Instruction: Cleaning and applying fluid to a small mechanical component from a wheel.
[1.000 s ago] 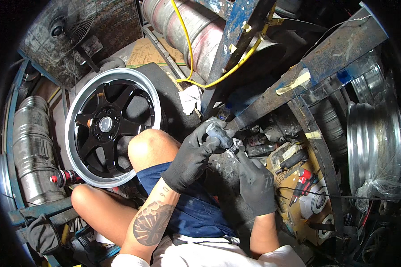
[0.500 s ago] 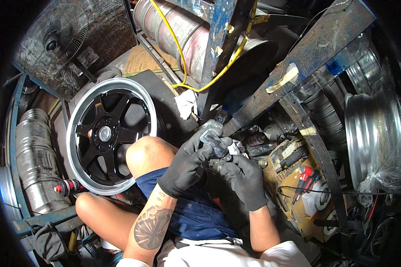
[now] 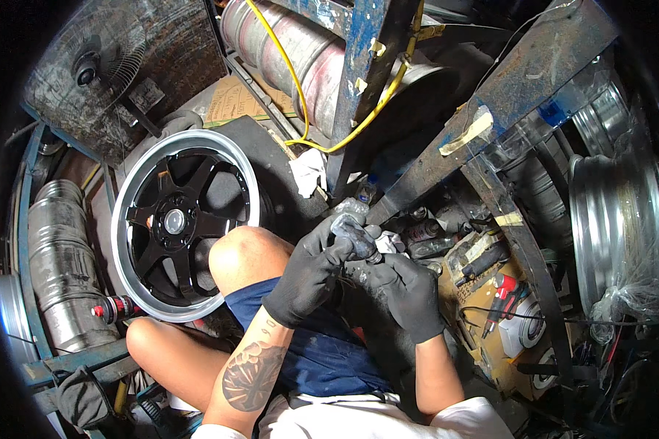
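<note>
My left hand (image 3: 304,278), in a dark grey work glove, is closed around a small, crumpled clear plastic bottle (image 3: 356,241) smeared dark inside. The bottle tilts so that its narrow neck points toward my right hand (image 3: 411,298). That hand wears a matching glove and has its fingers pinched together just beside the neck; whatever they hold, if anything, is hidden. Left of my raised knee lies a car wheel rim (image 3: 174,221) with glossy black spokes and a silver lip, facing up.
A red-and-black power tool (image 3: 116,310) lies by the rim's lower left edge. Steel frame beams (image 3: 490,88) slant across the right, with more rims (image 3: 611,227) beyond them. A red tool (image 3: 504,296) rests on cardboard. A yellow hose (image 3: 291,73) hangs ahead; a fan (image 3: 88,73) stands far left.
My right hand has drawn slightly to the right of the bottle's neck. The left hand keeps its hold on the bottle, almost unmoved.
</note>
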The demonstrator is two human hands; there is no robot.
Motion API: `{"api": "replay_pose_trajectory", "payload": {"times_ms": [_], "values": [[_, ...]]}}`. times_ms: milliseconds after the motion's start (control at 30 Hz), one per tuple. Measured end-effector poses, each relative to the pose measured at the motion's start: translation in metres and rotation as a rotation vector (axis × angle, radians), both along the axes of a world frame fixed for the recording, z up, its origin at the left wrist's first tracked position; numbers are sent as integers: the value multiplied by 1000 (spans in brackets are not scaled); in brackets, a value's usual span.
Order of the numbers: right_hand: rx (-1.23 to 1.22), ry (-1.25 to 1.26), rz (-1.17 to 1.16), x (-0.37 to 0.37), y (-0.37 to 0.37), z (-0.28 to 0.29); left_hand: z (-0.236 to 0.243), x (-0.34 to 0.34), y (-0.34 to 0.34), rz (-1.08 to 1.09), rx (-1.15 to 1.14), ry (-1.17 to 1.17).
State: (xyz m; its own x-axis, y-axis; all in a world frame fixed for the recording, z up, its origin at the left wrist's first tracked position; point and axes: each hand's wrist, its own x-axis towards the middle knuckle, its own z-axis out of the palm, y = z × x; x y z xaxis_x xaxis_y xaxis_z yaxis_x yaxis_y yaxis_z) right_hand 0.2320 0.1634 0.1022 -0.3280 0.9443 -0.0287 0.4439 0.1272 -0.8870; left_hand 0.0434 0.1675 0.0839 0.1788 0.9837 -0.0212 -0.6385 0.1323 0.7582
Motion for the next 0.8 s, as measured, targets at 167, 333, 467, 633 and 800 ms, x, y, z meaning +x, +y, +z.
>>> {"api": "replay_pose_trajectory", "payload": {"times_ms": [167, 333, 467, 633, 800], "values": [[53, 63, 71, 5, 0, -6, 5, -2, 0, -34, -6, -18], [347, -212, 82, 12, 3, 2, -3, -4, 1, 14, 14, 133], [481, -421, 110, 16, 5, 1, -9, -5, 1, 28, 7, 179], [367, -53, 51, 19, 8, -37, -8, -1, 1, 28, 7, 105], [238, 90, 40, 10, 0, -46, -8, -1, 0, -1, 17, 66]]}}
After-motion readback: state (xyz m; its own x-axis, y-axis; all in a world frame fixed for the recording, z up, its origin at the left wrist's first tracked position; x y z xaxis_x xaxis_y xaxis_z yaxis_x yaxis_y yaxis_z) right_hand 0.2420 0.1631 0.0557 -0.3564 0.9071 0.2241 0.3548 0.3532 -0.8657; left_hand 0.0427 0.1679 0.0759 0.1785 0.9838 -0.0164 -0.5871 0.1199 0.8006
